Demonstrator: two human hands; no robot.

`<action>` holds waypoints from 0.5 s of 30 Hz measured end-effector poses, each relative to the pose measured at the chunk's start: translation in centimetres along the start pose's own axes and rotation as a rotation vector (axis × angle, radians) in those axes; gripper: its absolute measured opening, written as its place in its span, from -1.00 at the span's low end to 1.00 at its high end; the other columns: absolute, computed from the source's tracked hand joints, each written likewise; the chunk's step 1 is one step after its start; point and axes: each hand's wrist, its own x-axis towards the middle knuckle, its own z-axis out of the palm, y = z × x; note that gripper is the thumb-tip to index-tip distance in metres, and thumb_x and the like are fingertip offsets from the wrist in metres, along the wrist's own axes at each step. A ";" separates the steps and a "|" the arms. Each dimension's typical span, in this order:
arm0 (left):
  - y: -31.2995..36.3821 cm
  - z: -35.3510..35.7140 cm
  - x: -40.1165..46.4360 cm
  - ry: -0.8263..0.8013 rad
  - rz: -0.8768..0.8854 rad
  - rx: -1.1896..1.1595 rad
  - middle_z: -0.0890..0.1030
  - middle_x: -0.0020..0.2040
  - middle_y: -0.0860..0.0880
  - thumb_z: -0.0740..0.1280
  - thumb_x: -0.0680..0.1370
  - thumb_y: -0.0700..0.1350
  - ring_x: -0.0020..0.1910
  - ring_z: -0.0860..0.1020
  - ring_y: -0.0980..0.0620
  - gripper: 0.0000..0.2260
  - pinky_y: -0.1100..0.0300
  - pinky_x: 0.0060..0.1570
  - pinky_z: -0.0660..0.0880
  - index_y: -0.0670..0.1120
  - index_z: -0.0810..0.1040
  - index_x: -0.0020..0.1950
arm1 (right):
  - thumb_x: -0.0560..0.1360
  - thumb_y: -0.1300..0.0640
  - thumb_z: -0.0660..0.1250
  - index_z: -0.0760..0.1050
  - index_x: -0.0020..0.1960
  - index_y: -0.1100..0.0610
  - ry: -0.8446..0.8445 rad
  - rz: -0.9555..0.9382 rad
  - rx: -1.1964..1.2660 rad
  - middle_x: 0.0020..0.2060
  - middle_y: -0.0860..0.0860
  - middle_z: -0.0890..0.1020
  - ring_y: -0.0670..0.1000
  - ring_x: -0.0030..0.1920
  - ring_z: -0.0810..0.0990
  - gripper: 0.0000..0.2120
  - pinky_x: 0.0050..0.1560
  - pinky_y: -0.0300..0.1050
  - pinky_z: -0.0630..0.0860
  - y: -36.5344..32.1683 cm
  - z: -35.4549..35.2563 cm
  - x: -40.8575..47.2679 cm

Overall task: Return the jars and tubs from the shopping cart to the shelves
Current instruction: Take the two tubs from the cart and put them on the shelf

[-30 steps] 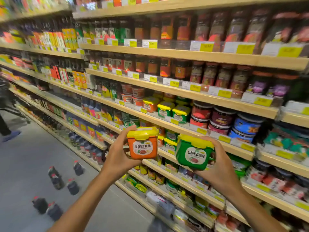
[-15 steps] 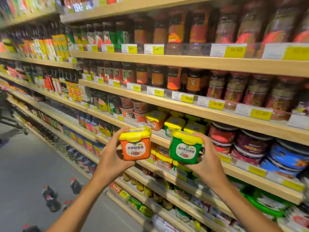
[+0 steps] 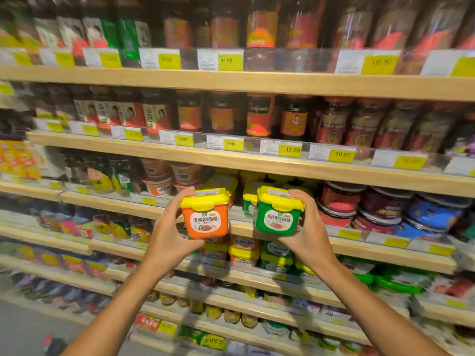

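We hold two tubs up in front of the shelves. Our left hand [image 3: 169,235] is wrapped around the orange tub [image 3: 207,214], thumb near the lid and fingers curled under the bottom. Our right hand [image 3: 308,235] grips the green tub [image 3: 277,214] the same way, with fingers over the lid's right edge. Both tubs are in the air, just in front of the middle shelf [image 3: 359,249], and they do not touch it.

We think the step now is to set each tub with its own kind. Behind the orange tub sit more tubs with yellow lids [image 3: 223,182], and behind the green one sits another green tub [image 3: 248,201]. To do this well, we should keep the tubs flat so the lids stay on top. We should slide each one in over the shelf's front edge and let go only when the bottom rests on the shelf. It may be easier to put one down first, then the other. We must not bump the round red and blue tubs [image 3: 385,209] on the right.

Each tub is a small square box with a bright yellow snap lid and a white label on the front. The picture is blurry, so we cannot read the small words.
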 end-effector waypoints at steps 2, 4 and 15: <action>-1.1 -0.4 0.9 -0.042 0.005 -0.039 0.44 0.41 0.14 0.57 0.24 -0.42 0.26 0.52 0.16 -0.12 0.36 -0.05 0.56 0.10 0.36 0.44 | 0.28 0.19 0.65 0.27 0.45 0.06 0.044 0.018 -0.030 0.39 -0.04 0.37 -0.26 0.33 0.40 -0.14 0.22 -0.37 0.45 -0.3 0.7 0.2; -2.0 -0.8 1.5 -0.075 0.025 -0.061 0.43 0.41 0.16 0.58 0.25 -0.41 0.27 0.52 0.15 -0.12 0.31 -0.04 0.58 0.10 0.36 0.45 | 0.29 0.21 0.63 0.26 0.45 0.09 0.083 0.020 -0.069 0.40 -0.02 0.37 -0.28 0.34 0.38 -0.16 0.25 -0.36 0.44 -0.6 1.3 0.3; -5.7 0.0 2.9 -0.146 0.100 -0.114 0.38 0.46 0.18 0.60 0.22 -0.41 0.34 0.49 0.10 -0.06 -0.02 0.04 0.65 0.12 0.33 0.47 | 0.32 0.25 0.61 0.25 0.47 0.15 0.141 -0.087 -0.216 0.43 0.04 0.36 -0.10 0.42 0.37 -0.16 0.32 -0.40 0.35 0.0 3.8 1.9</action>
